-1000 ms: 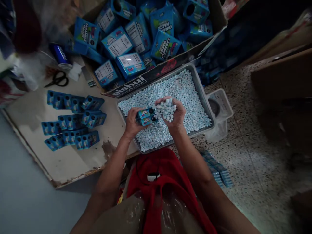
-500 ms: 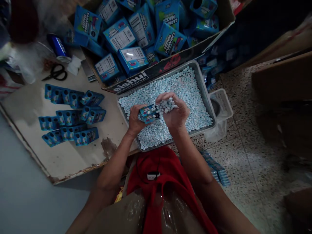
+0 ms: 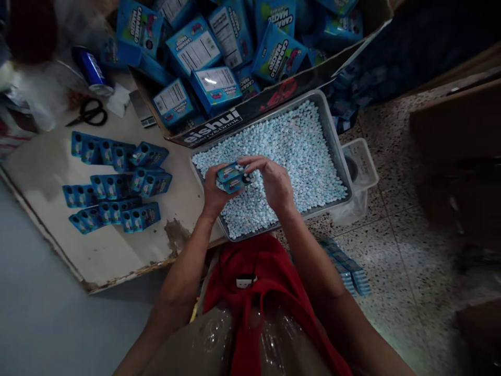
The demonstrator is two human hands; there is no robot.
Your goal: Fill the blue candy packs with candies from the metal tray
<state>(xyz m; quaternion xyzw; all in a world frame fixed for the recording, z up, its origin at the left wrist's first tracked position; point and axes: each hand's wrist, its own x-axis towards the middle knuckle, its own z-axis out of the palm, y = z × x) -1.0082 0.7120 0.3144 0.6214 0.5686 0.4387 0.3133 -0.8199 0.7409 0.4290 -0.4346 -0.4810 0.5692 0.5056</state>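
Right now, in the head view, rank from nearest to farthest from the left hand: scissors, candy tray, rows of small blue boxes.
1. Candy tray, directly under the left hand and the two boxes it grips.
2. Rows of small blue boxes, on the board to its left.
3. Scissors, far end of the board, upper left.

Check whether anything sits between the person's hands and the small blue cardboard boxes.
Nothing visible does. The left hand grips the small blue cardboard boxes, and the right hand touches their end, above the grey metal tray of pale blue candies.
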